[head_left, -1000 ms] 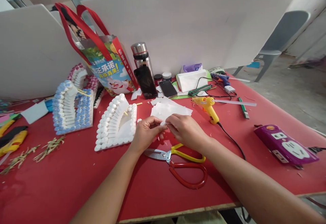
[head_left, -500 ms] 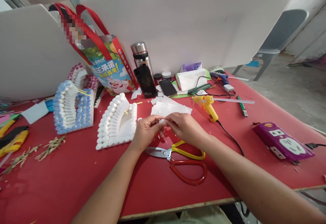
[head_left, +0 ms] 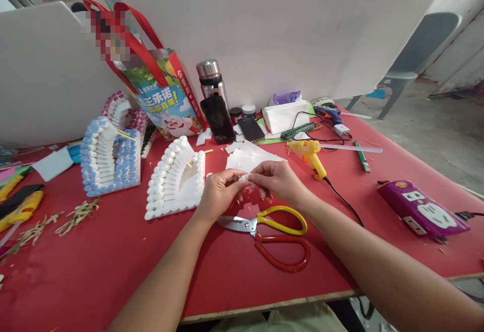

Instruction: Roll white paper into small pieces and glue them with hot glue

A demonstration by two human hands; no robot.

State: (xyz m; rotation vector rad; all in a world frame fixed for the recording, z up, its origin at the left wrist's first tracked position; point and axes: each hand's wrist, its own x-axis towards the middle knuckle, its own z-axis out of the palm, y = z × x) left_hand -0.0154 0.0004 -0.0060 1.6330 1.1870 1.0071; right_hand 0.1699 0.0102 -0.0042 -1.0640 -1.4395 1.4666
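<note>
A small white piece [head_left: 244, 177], too small to make out in detail, is pinched between the fingertips of my left hand [head_left: 221, 188]. My right hand [head_left: 278, 178] meets it from the other side, thumb and forefinger closed on the piece's right end. Just below both hands lie scissors [head_left: 247, 225] with one yellow and one red handle. White sheets [head_left: 253, 155] are spread behind my fingers. To the left of my left hand stands a fan-shaped white model [head_left: 172, 183] edged with rows of round white tips.
A yellow glue gun [head_left: 312, 158] with a glue stick lies at right, near a green cutter [head_left: 362, 156] and a purple power strip [head_left: 421, 208]. Behind are phones [head_left: 251, 129], a steel flask [head_left: 209, 77] and a shopping bag [head_left: 166, 90]. A blue-tipped model [head_left: 88, 158] stands left.
My right hand's fingers have shifted slightly around the white piece, and the hand no longer covers the scissors' yellow handle. The whole view has moved a little.
</note>
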